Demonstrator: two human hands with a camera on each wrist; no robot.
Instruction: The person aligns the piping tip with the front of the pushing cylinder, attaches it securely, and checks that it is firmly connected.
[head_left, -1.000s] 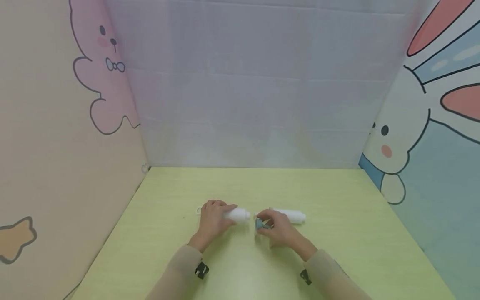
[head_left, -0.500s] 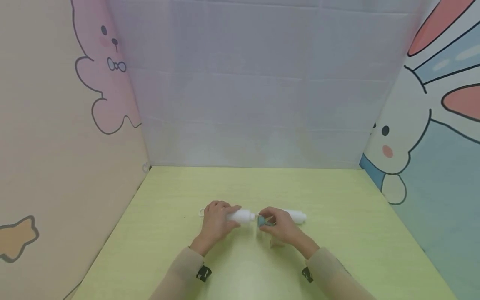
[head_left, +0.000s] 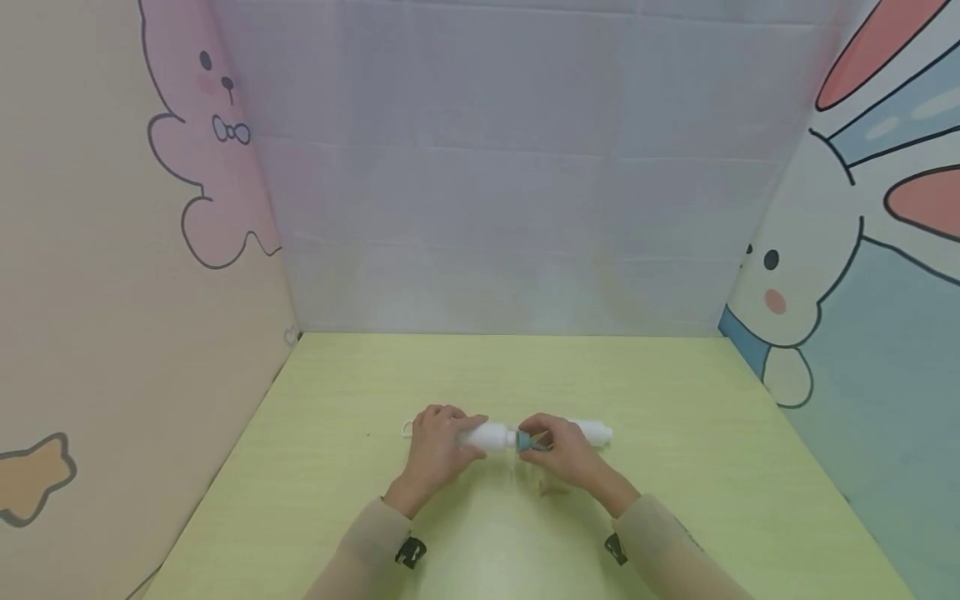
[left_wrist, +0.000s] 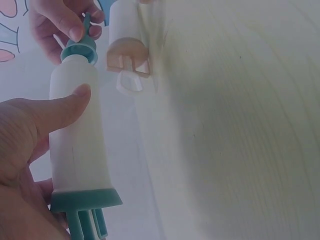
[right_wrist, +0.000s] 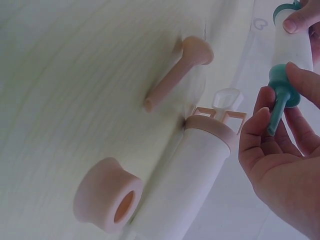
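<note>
I had my left hand (head_left: pixel 435 446) gripping the white tube (left_wrist: pixel 77 125), my right hand (head_left: pixel 564 452) pinching the teal nozzle (right_wrist: pixel 282 92). Since a second ago the nozzle closed in, now touching the tube's end; seating looked nearly done.

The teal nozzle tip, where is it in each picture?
Head view: teal nozzle tip, centre of the table, pinched by the right hand.
Left wrist view: top left, on the white tube's far end.
Right wrist view: right edge, between the fingers.
Shared landmark: that white tube, gripped by the left hand.
</note>
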